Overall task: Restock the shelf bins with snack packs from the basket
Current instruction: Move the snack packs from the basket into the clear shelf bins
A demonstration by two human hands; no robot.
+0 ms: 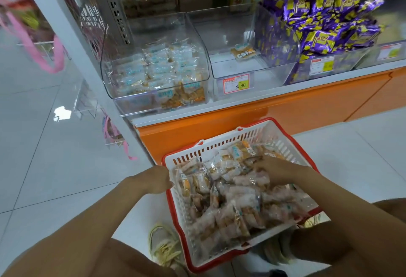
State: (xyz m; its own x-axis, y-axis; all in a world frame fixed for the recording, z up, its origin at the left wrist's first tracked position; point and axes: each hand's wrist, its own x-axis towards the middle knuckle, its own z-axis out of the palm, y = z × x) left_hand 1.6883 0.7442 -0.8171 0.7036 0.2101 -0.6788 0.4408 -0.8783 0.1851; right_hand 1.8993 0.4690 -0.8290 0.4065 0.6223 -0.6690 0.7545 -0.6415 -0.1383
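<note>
Bare forearms (87,221) are extended to the basket (219,144), which is placed below the shelf (241,105) and heaped with snack packs (230,199). Its left corner is gripped by the left hand (159,180); the right hand (274,169) is laid among the packs, its grasp not discernible. Much is judged left: the left bin (109,67) is partly filled, the middle bin (230,70) nearly bare.
</note>
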